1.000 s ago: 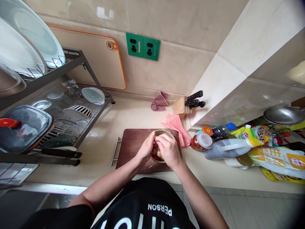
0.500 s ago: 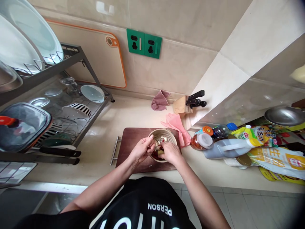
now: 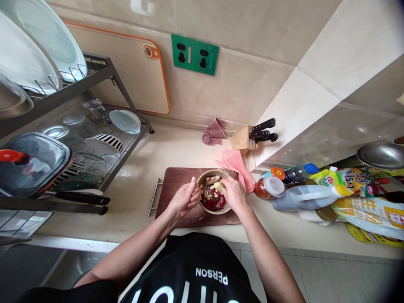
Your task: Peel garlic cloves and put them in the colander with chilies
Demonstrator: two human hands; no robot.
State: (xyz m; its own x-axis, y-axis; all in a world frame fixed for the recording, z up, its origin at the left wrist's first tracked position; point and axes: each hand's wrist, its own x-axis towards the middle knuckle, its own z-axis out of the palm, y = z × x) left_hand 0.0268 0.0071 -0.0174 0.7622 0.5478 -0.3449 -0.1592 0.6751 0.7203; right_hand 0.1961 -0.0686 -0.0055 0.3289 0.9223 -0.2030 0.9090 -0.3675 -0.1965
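A beige colander stands on a dark reddish-brown cutting board. Inside lie red dried chilies, small white garlic cloves and a knobbly light-brown piece at the far side. My right hand reaches over the right rim and pinches a pale yellow piece of ginger above the other contents. At the left rim is my left hand, its fingers curled and its thumb pressed against them. Whatever those fingers hold, if anything, is hidden.
A dish rack with plates and bowls stands left. Behind the board are a pink rubber glove, a mauve cloth and a knife block. Jars, bottles and food bags crowd the right side.
My right hand has lifted the ginger from low in the colander toward its middle, uncovering the chilies. The left hand has shifted slightly left, its thumb now pointing up. The view has shifted slightly.
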